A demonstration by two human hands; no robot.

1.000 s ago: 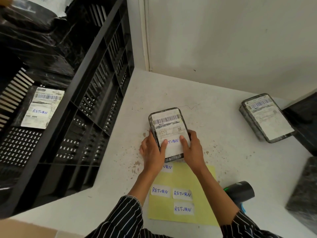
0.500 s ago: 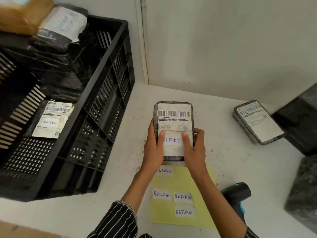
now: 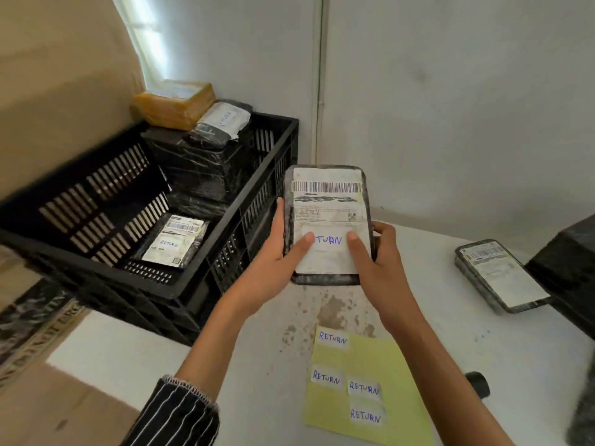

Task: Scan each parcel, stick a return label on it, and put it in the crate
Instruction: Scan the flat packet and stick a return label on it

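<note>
Both hands hold the parcel [image 3: 328,201] up above the table [image 3: 483,349], barcode end at 12 o'clock. The left hand [image 3: 273,272] curls round its 9 o'clock edge, and the right hand [image 3: 383,272] grips the 3 o'clock edge the same way. Both thumbs press flat on the label [image 3: 329,241] (handwritten RETURN, its first letter under the left thumb). At 9 o'clock from the parcel stands the crate [image 3: 96,267], holding a flat labelled pack [image 3: 174,241], a black-wrapped stack [image 3: 199,169] and a brown box [image 3: 174,104] at its far end. At 6 o'clock a yellow sheet [image 3: 396,358] lies on the table with four spare labels [image 3: 333,338]. At 3 o'clock a second parcel [image 3: 502,275] lies flat. At 5 o'clock only the scanner's [image 3: 478,383] black tip shows.
</note>
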